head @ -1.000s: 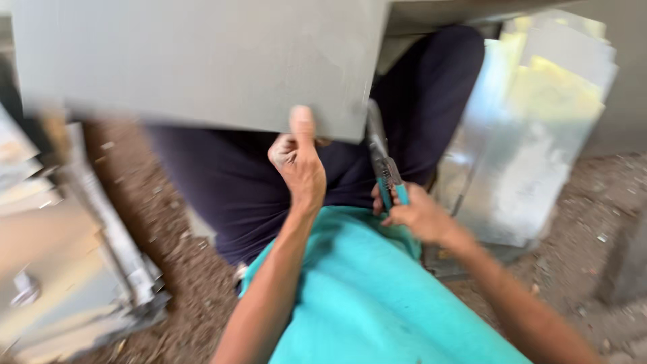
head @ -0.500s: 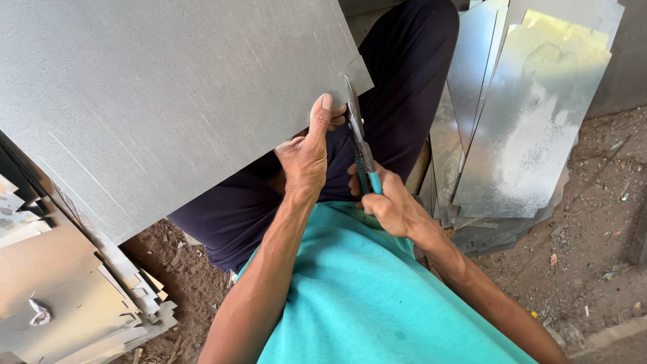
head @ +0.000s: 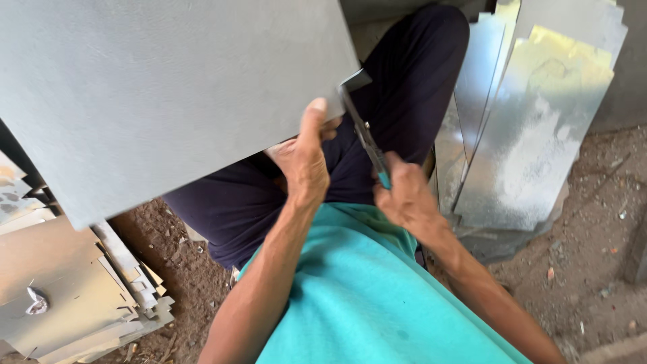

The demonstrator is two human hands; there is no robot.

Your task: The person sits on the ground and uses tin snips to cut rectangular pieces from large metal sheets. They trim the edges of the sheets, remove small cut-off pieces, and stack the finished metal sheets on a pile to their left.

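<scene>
Right hand (head: 404, 195) grips shears (head: 364, 131) pointing up-left at the sheet (head: 168, 94) the left hand (head: 303, 162) pinches.

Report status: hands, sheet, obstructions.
Left hand grips grey metal sheet at its lower edge. Right hand holds snips, blades at sheet corner. Cut sheets stacked right, more left; none blocking.
</scene>
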